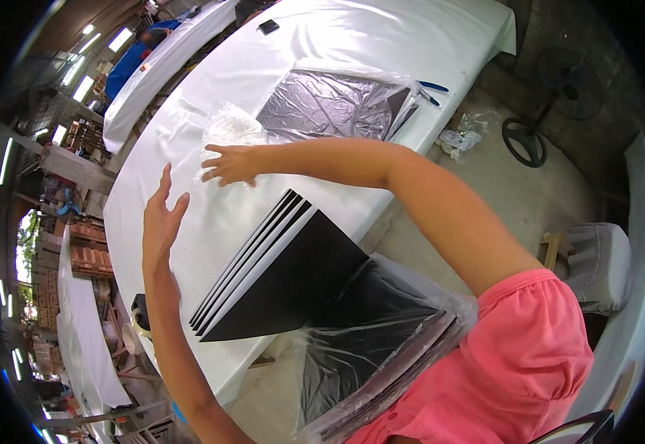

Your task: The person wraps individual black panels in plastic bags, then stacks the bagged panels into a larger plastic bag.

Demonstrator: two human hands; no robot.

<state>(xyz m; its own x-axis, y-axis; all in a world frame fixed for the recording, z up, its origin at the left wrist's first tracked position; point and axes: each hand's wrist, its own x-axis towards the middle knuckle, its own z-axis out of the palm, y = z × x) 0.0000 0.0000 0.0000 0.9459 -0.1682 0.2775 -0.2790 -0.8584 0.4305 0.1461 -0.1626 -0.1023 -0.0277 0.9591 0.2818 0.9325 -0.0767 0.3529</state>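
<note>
My right hand [231, 164] reaches across to the left with its fingers spread, over or against a crumpled piece of clear plastic [230, 127] on the table. I cannot tell whether they touch. My left hand [161, 222] is raised at the left, thumb and fingers apart, holding nothing. Between my arms, a stack of black flat boards [285, 274] with light gaps or edges lies fanned over the table's near edge. Its near end sits in a clear plastic bag [382, 348] against my body. Farther off lies another dark, flat bundle wrapped in clear plastic [330, 103].
The white-covered table [211, 74] carries two blue pens [432, 92], a small black object [268, 27] and a roll of tape [142, 321] by my left forearm. At the right are a standing fan [559, 89], a plastic-covered stool [596, 259] and plastic scraps [461, 140] on the floor.
</note>
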